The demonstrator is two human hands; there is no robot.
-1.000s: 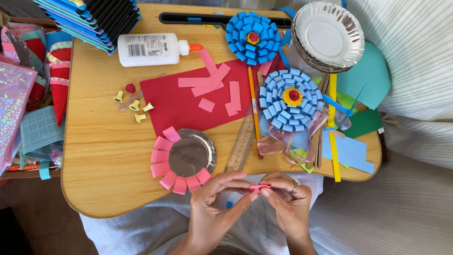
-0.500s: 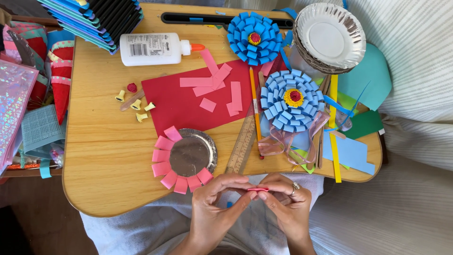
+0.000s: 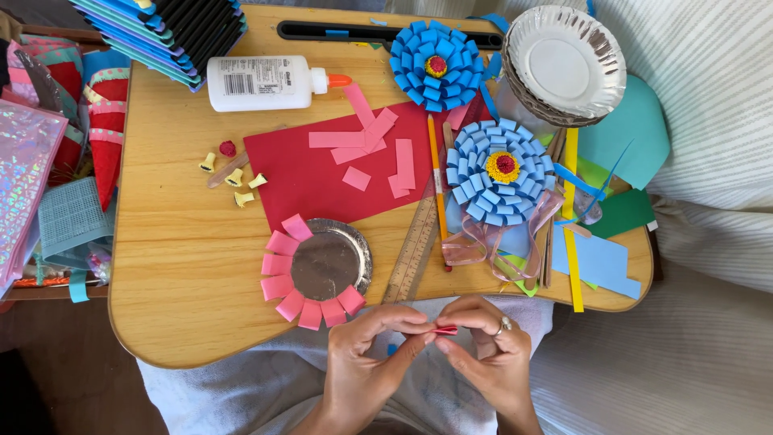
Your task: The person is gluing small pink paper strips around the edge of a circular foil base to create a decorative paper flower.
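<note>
I hold a small pink paper strip [image 3: 444, 329] pinched between the fingertips of both hands, just off the near edge of the wooden lap table [image 3: 185, 274] and over my lap. My left hand [image 3: 366, 354] closes thumb and forefinger on the left end of the strip; my right hand [image 3: 487, 354], with a ring on one finger, clamps the right end the same way, so the fingertips almost meet around it. The strip looks folded over on itself into a little loop.

It is thin craft paper, so I judge it very light and limp, easy to crease and easy to crush if I squeeze hard. The best hold seems to be at the two ends, pads flat on the paper, leaving the fold in the middle free.

On the table just ahead of my hands lies a small foil plate [image 3: 326, 264] with pink loops stuck around part of its rim. A ruler [image 3: 412, 254] rests beside it, with red paper [image 3: 322, 181], a glue bottle [image 3: 262, 82] and two blue paper flowers [image 3: 495, 171] farther off.
</note>
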